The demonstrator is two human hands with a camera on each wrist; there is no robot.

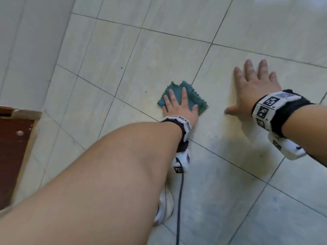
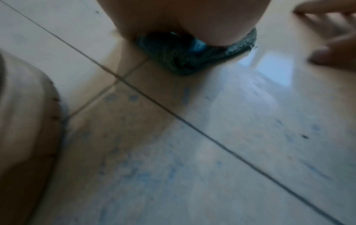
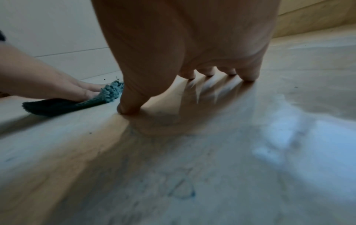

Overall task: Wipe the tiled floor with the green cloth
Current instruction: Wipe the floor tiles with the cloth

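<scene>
A folded green cloth (image 1: 192,95) lies on the pale tiled floor (image 1: 159,55) near a grout crossing. My left hand (image 1: 178,105) presses flat on it with straight, spread fingers; the cloth (image 2: 194,60) bunches under the palm in the left wrist view. My right hand (image 1: 253,87) rests on bare tile to the right of the cloth, fingers spread, holding nothing. In the right wrist view its fingertips (image 3: 248,76) and thumb touch the floor, and the cloth (image 3: 80,103) shows at the left under the other hand.
A tiled wall (image 1: 26,50) rises at the left, with a dark red wooden door (image 1: 12,152) at its foot. My white shoe (image 1: 164,207) stands below the left arm, and a black cable (image 1: 180,200) trails from the wrist camera. Small dark specks (image 1: 121,68) dot the tiles.
</scene>
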